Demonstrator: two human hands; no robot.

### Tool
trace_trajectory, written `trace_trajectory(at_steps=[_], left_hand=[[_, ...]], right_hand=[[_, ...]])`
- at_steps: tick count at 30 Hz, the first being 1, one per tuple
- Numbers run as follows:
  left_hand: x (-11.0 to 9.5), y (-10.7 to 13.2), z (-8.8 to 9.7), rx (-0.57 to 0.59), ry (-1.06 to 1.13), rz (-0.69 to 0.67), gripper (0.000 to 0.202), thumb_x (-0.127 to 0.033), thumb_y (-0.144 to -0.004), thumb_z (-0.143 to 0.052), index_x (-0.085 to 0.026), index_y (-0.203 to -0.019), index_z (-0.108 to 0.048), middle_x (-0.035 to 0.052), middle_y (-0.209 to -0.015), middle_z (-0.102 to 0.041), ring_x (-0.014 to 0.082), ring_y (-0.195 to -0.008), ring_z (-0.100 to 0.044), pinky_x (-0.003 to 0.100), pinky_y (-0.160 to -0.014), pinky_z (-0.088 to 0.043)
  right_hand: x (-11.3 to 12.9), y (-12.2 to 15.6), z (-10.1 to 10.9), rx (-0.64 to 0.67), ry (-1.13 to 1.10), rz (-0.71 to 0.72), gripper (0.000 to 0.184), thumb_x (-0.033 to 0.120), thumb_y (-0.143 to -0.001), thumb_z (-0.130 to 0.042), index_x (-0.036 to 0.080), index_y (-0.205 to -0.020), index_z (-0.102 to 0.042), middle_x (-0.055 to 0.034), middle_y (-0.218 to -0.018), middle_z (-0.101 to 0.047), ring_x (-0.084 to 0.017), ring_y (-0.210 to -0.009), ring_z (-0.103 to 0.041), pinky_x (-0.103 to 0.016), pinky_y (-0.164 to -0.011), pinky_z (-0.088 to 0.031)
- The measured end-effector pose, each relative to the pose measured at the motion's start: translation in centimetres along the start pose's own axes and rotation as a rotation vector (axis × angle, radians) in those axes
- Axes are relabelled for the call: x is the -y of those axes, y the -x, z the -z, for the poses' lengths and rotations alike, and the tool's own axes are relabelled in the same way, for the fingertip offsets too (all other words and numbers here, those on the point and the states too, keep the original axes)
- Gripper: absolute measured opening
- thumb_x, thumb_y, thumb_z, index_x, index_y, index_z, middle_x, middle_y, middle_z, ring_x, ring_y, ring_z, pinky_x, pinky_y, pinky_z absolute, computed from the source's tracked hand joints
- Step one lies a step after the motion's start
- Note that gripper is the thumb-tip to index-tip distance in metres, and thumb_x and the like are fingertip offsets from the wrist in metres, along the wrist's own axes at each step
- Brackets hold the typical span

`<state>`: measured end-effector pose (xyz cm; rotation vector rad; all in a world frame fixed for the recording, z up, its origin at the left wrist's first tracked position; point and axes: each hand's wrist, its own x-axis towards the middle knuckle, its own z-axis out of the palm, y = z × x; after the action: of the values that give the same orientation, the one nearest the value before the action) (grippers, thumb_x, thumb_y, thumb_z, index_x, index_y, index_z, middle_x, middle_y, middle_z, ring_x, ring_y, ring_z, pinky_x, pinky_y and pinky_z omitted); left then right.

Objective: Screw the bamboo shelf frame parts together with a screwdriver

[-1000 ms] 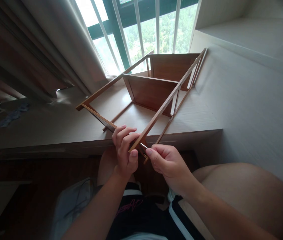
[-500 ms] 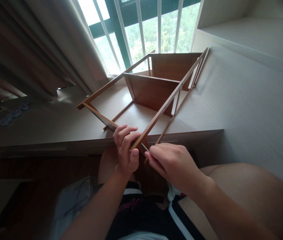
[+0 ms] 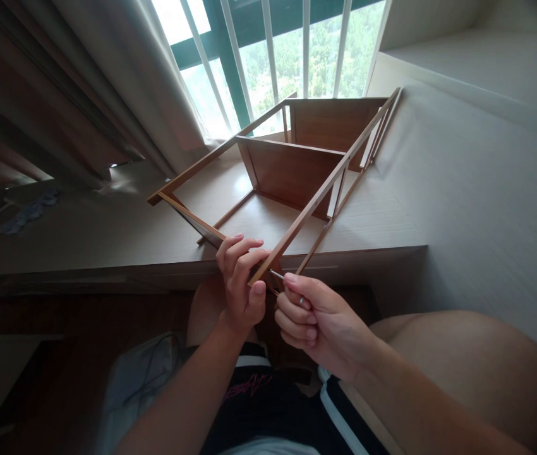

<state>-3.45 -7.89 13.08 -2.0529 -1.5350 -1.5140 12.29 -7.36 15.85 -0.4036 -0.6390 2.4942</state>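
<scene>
A brown wooden shelf rack [image 3: 292, 170] lies on its side, its near end jutting past the ledge's edge. My left hand [image 3: 242, 278] grips the near corner, fingers over the end board and thumb by the post's tip. In my right hand [image 3: 320, 316], a thin metal hex key [image 3: 277, 274] is pinched between thumb and forefinger. Its tip meets the outer side of the near post. A short silvery end of the key shows between the curled fingers. Whatever screw the tip sits in is too small to make out.
The rack rests on a pale wood ledge [image 3: 155, 234] below a barred window [image 3: 287, 57]. A curtain [image 3: 121, 82] hangs at left, and a pale panel [image 3: 477, 183] stands at right. My legs are under the rack's near end. A clear plastic bag [image 3: 140, 385] lies lower left.
My right hand has rolled over so that the curled fingers now face up, with the hex key still at the post. My left hand and the rack hold their place.
</scene>
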Motion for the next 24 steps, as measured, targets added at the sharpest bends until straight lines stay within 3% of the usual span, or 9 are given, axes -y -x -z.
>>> trace_trajectory(at_steps=[2, 5, 14, 17, 24], left_hand=[[0.0, 0.0, 0.0, 0.007, -0.009, -0.004, 0.049, -0.055, -0.094, -0.025, -0.021, -0.104, -0.059, 0.0099, -0.110, -0.060, 0.0279, -0.120, -0.045, 0.052, -0.107, -0.031], [0.1, 0.1, 0.0, 0.004, -0.028, -0.001, 0.050, -0.055, -0.094, -0.024, -0.021, -0.104, -0.059, 0.0101, -0.110, -0.060, 0.0277, -0.120, -0.045, 0.051, -0.106, -0.032], [0.2, 0.1, -0.2, -0.006, -0.026, -0.003, 0.050, -0.056, -0.093, -0.024, -0.022, -0.103, -0.059, 0.0095, -0.109, -0.060, 0.0273, -0.119, -0.046, 0.051, -0.106, -0.033], [0.1, 0.1, -0.2, -0.008, -0.028, 0.000, 0.049, -0.056, -0.093, -0.024, -0.022, -0.103, -0.059, 0.0094, -0.109, -0.060, 0.0275, -0.119, -0.046, 0.051, -0.105, -0.033], [0.1, 0.0, -0.1, -0.001, 0.000, -0.010, 0.047, -0.054, -0.093, -0.027, -0.022, -0.104, -0.059, 0.0098, -0.110, -0.059, 0.0281, -0.120, -0.045, 0.052, -0.106, -0.032]], right_hand=[[-0.4, 0.1, -0.4, 0.010, -0.168, -0.021, 0.041, 0.041, -0.092, -0.051, 0.021, -0.063, -0.030, 0.0096, -0.049, -0.022, -0.006, -0.041, -0.017, -0.020, -0.040, -0.014], [-0.6, 0.2, -0.7, -0.014, -0.185, -0.008, 0.041, 0.041, -0.092, -0.050, 0.020, -0.062, -0.031, 0.0094, -0.048, -0.023, -0.006, -0.041, -0.017, -0.020, -0.039, -0.013], [0.0, 0.6, 0.2, -0.288, 0.603, 0.277, 0.043, 0.044, -0.090, -0.055, 0.018, -0.060, -0.039, 0.0059, -0.054, -0.030, -0.007, -0.049, -0.023, -0.023, -0.044, -0.016], [0.2, 0.6, 0.5, -0.314, 0.850, 0.333, 0.043, 0.044, -0.090, -0.053, 0.018, -0.060, -0.039, 0.0046, -0.057, -0.031, -0.008, -0.053, -0.025, -0.024, -0.046, -0.019], [0.3, 0.2, 0.6, -0.279, 1.036, 0.364, 0.042, 0.041, -0.092, -0.049, 0.018, -0.060, -0.037, 0.0041, -0.057, -0.033, -0.009, -0.054, -0.028, -0.024, -0.048, -0.021]])
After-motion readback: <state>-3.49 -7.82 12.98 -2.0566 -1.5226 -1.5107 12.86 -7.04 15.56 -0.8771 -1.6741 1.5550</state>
